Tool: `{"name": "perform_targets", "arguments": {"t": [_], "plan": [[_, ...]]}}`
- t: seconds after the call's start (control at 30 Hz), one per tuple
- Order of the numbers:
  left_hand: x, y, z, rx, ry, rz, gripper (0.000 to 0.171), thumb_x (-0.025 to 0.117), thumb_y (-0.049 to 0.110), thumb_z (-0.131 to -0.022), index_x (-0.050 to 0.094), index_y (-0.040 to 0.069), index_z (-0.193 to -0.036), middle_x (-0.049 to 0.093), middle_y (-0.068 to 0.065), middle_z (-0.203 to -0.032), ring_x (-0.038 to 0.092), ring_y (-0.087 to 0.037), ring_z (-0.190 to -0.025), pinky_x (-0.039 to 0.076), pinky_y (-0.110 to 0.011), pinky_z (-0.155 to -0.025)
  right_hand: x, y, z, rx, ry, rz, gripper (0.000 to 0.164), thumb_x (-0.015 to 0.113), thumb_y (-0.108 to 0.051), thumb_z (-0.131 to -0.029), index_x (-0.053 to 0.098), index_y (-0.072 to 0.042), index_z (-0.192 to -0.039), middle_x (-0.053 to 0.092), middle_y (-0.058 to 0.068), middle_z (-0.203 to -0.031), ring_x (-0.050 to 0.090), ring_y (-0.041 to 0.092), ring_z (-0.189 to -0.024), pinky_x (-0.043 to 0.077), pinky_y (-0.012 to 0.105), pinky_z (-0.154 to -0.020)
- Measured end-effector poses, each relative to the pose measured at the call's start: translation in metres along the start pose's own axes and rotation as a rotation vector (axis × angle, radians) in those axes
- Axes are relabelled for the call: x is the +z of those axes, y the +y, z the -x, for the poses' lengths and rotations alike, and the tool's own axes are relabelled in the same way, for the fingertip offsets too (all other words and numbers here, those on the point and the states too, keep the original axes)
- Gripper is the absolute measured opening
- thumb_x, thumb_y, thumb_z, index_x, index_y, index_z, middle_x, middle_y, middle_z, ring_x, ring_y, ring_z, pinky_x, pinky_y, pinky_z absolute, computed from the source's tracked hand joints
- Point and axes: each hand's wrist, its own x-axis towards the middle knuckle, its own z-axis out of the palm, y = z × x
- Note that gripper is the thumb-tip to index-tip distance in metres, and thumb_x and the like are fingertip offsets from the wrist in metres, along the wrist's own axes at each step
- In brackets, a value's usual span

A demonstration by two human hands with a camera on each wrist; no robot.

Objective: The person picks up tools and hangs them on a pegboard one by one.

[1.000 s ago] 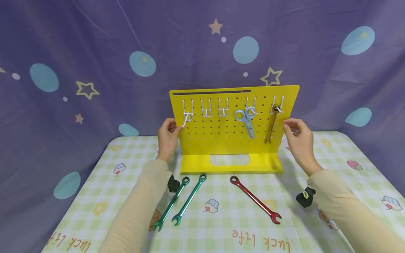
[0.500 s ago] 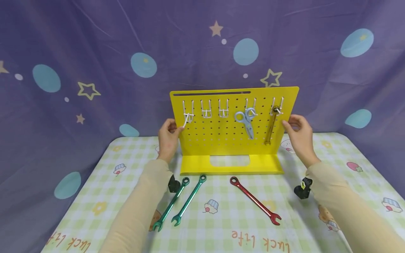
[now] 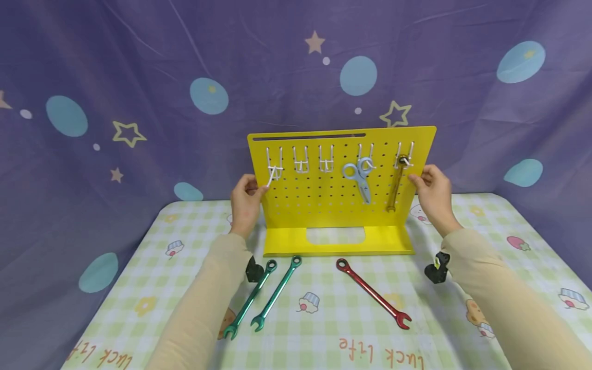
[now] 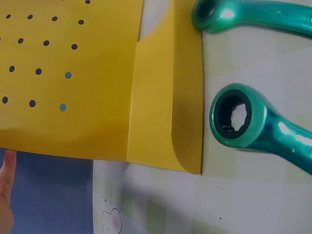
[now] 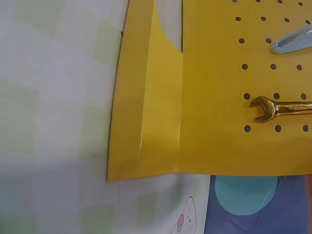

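Note:
A yellow pegboard stands upright on its folded base. My left hand pinches its left edge, thumb in front and fingers partly hidden behind; one fingertip shows at that edge in the left wrist view. At the right edge, my right hand grips the board with the thumb on its face. Light-blue scissors and a gold combination wrench hang from white hooks on the right half. Beside the left thumb, a white hook sticks out slanted. Two more hooks hold nothing.
In front of the board, two green combination wrenches lie side by side at the left. A red combination wrench lies slanted at the right. A checked cloth covers the table; a purple curtain hangs close behind the board.
My right hand has moved slightly left and up, bringing its thumb onto the board's right edge. The left hand keeps its hold; the pegboard and wrenches look unmoved.

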Motion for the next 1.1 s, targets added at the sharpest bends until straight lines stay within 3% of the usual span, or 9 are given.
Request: {"name": "perform_targets", "arguments": {"t": [0.1,0.37,0.57,0.67,0.73,0.83,0.9,1.0,1.1], "plan": [[0.001,0.000,0.000,0.002,0.000,0.006,0.019,0.071,0.009,-0.089,0.062,0.004,-0.104,0.059,-0.010,-0.096,0.054,-0.020,-0.086,0.049,-0.030,-0.078,0.000,-0.001,0.000,0.016,0.009,0.022,0.022,0.060,-0.012,-0.097,0.055,0.008,-0.104,0.065,0.021,-0.101,0.053,-0.006,-0.075,0.044,0.011,-0.064],[0.004,0.002,0.003,-0.027,-0.007,0.047,0.024,0.069,0.011,-0.092,0.060,0.002,-0.112,0.060,-0.012,-0.105,0.056,-0.023,-0.095,0.049,-0.031,-0.082,-0.001,-0.002,0.000,0.050,0.033,0.033,0.022,0.060,-0.013,-0.097,0.057,0.007,-0.107,0.067,0.025,-0.107,0.052,-0.008,-0.075,0.042,0.011,-0.062],[0.002,0.009,0.020,-0.031,0.124,0.073,0.038,0.068,0.014,-0.093,0.049,0.004,-0.124,0.049,-0.011,-0.121,0.052,-0.025,-0.104,0.045,-0.032,-0.087,0.002,-0.004,-0.001,0.046,0.039,0.031,0.023,0.061,-0.013,-0.097,0.058,0.006,-0.109,0.068,0.024,-0.108,0.051,-0.009,-0.075,0.041,0.012,-0.065],[0.004,0.014,0.033,-0.018,0.195,0.059,0.039,0.068,0.017,-0.093,0.045,0.008,-0.123,0.040,-0.008,-0.118,0.048,-0.026,-0.102,0.039,-0.031,-0.084,0.003,-0.003,-0.001,0.040,0.042,0.039,0.022,0.061,-0.012,-0.097,0.059,0.006,-0.109,0.069,0.023,-0.106,0.051,-0.010,-0.075,0.041,0.013,-0.067],[0.009,0.018,0.042,-0.009,0.207,0.068,0.039,0.069,0.018,-0.092,0.044,0.008,-0.121,0.037,-0.008,-0.114,0.045,-0.025,-0.099,0.035,-0.030,-0.080,0.002,-0.003,-0.002,0.039,0.045,0.043,0.021,0.060,-0.011,-0.097,0.059,0.006,-0.109,0.069,0.023,-0.106,0.051,-0.010,-0.075,0.041,0.013,-0.067],[0.019,0.028,0.058,-0.025,0.134,0.126,0.037,0.068,0.016,-0.093,0.043,0.006,-0.120,0.039,-0.008,-0.110,0.043,-0.023,-0.095,0.035,-0.029,-0.079,-0.001,-0.002,-0.003,0.036,0.045,0.049,0.020,0.060,-0.012,-0.098,0.058,0.005,-0.109,0.068,0.023,-0.107,0.050,-0.011,-0.076,0.042,0.013,-0.068],[0.026,0.035,0.070,-0.061,0.039,0.156,0.036,0.067,0.015,-0.094,0.044,0.004,-0.120,0.042,-0.009,-0.110,0.044,-0.023,-0.095,0.039,-0.029,-0.080,-0.002,-0.002,-0.004,0.030,0.055,0.052,0.020,0.060,-0.012,-0.098,0.058,0.005,-0.108,0.068,0.023,-0.107,0.051,-0.010,-0.076,0.041,0.013,-0.068],[0.034,0.044,0.089,-0.171,-0.137,0.141,0.034,0.065,0.020,-0.096,0.047,0.004,-0.120,0.049,-0.010,-0.114,0.048,-0.023,-0.098,0.042,-0.030,-0.080,-0.001,-0.001,-0.004,0.028,0.052,0.048,0.019,0.060,-0.011,-0.097,0.059,0.004,-0.108,0.069,0.022,-0.107,0.053,-0.007,-0.078,0.041,0.013,-0.067],[0.036,0.049,0.106,-0.301,-0.329,0.040,0.035,0.063,0.029,-0.097,0.053,0.005,-0.121,0.054,-0.010,-0.117,0.054,-0.026,-0.098,0.047,-0.033,-0.079,0.002,-0.001,-0.003,0.030,0.027,0.044,0.020,0.060,-0.012,-0.097,0.058,0.004,-0.109,0.068,0.022,-0.108,0.058,0.002,-0.084,0.042,0.014,-0.068]]}}
